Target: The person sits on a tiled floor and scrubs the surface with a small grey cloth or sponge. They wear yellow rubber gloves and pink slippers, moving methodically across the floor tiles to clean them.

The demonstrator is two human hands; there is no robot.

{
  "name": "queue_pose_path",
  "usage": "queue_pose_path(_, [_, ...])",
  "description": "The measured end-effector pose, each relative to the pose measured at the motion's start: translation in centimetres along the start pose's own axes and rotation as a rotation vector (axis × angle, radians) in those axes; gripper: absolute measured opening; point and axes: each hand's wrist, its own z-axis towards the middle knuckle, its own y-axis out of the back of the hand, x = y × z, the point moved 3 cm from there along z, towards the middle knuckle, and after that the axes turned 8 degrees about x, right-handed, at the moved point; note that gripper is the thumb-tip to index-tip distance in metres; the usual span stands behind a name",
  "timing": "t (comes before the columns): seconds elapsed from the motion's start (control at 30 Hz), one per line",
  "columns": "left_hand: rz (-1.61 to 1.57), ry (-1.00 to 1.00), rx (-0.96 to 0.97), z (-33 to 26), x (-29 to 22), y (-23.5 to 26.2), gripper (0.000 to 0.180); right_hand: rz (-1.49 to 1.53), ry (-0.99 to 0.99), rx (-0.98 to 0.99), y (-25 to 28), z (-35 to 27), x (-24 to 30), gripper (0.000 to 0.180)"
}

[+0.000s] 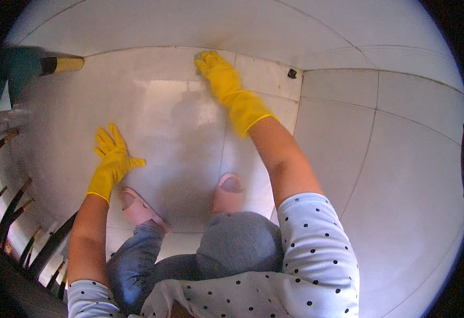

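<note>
Both my hands wear yellow rubber gloves. My left hand lies on the pale tiled floor with its fingers stretched and thumb apart, holding nothing. Far forward, my right hand presses down at the line where the floor meets the wall. A small grey-green pad peeks out from under its fingertips, mostly hidden by the glove; whether it is a scouring pad or a cloth I cannot tell. The right glove's cuff is slightly blurred.
My feet in pink slippers stand on the floor between my arms. A small black object sits near the right corner. Tiled wall rises at the right. Dark bars line the left, below a dark green object with a yellowish end.
</note>
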Motion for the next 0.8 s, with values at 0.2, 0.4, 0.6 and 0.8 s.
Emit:
queue_pose_path(0.2, [-0.034, -0.005, 0.004, 0.4, 1.0, -0.8, 0.156, 0.117, -0.412, -0.044, 1.2, -6.1, -10.2, 0.038])
queue_pose_path(0.4, [-0.054, -0.030, -0.032, 0.5, 0.9, -1.0, 0.158, 0.009, -0.771, -0.043, 1.4, -4.9, -10.0, 0.037])
queue_pose_path(0.6, [-0.054, -0.018, -0.047, 1.2, 0.9, -1.3, 0.161, -0.217, -0.448, -0.200, -0.8, -6.6, -12.4, 0.037])
queue_pose_path(0.8, [-0.018, 0.031, -0.040, 0.8, 1.1, -1.4, 0.162, -0.040, -0.446, -0.070, -2.9, -3.9, -7.5, 0.037])
